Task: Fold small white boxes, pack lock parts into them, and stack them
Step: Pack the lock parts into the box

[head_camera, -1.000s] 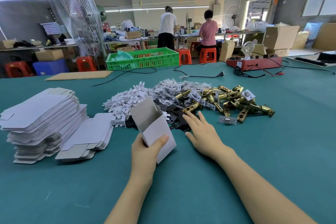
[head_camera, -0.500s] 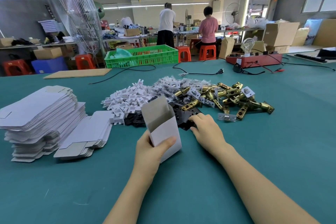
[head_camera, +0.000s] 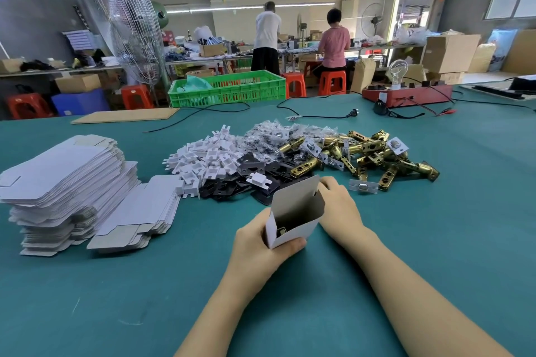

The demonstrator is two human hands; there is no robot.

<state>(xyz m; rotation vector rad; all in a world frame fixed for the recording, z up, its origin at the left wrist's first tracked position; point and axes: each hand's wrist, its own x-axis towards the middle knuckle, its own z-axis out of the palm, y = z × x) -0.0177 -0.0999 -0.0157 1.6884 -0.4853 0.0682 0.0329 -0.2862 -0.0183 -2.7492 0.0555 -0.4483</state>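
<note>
My left hand (head_camera: 256,252) grips a small white box (head_camera: 298,229), held upright with its top flap open; a metal part shows inside. My right hand (head_camera: 339,206) is at the flap's right edge, its fingertips curled behind the cardboard and hidden. Just beyond lie heaps of lock parts: white plastic pieces (head_camera: 203,159), black plates (head_camera: 261,171), bagged parts (head_camera: 275,136) and brass latches (head_camera: 377,153). A tall stack of flat white boxes (head_camera: 66,177) stands at the left, and a lower stack (head_camera: 145,211) leans against it.
A loose silver face plate (head_camera: 362,186) lies right of my right hand. Farther back on the green table are a cardboard sheet (head_camera: 124,116), a black cable (head_camera: 319,116), a green crate (head_camera: 229,90) and a red device (head_camera: 406,94). Two people work at a far bench.
My right hand left the black plates and came to the box's open top. My left hand brought the box nearer and turned its opening toward me.
</note>
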